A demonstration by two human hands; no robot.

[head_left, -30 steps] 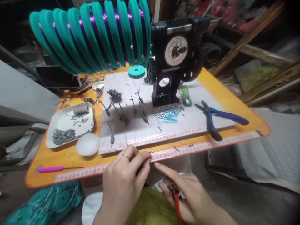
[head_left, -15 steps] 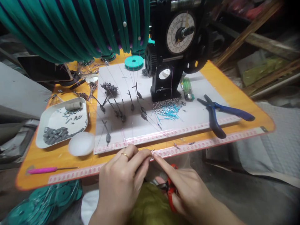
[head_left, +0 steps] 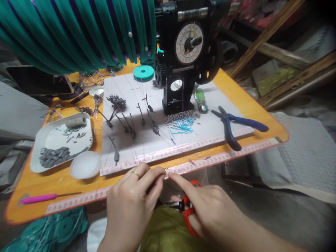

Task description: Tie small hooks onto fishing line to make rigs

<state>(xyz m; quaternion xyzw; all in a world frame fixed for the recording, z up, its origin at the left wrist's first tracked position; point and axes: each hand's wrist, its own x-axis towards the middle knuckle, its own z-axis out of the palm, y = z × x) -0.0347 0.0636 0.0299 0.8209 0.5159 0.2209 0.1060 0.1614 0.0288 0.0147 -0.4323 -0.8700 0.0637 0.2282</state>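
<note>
Orange-handled scissors (head_left: 189, 221) sit in the grip of my right hand (head_left: 210, 206), below the table's front edge. That hand's index finger reaches out to the measuring tape (head_left: 181, 170) along the edge. My left hand (head_left: 133, 196), with a ring on one finger, is closed, thumb and fingertips pinched together at the same spot; what they pinch is too small to make out. Thin fishing lines hang from the teal foam roll (head_left: 91, 31) toward the board, with dark grey sinkers (head_left: 117, 156) on them.
A white tray (head_left: 36, 154) of grey weights stands left, beside a round white lid (head_left: 85, 165). A pink-handled needle tool (head_left: 39, 199) lies front left. Blue-handled pliers (head_left: 231, 134), a green lighter (head_left: 201, 99) and a black winding machine (head_left: 178, 87) are on the white board (head_left: 147, 140).
The view has shifted slightly, so the table and machine appear further left. Both hands keep nearly the same pose at the tape, and the scissors remain in my right hand.
</note>
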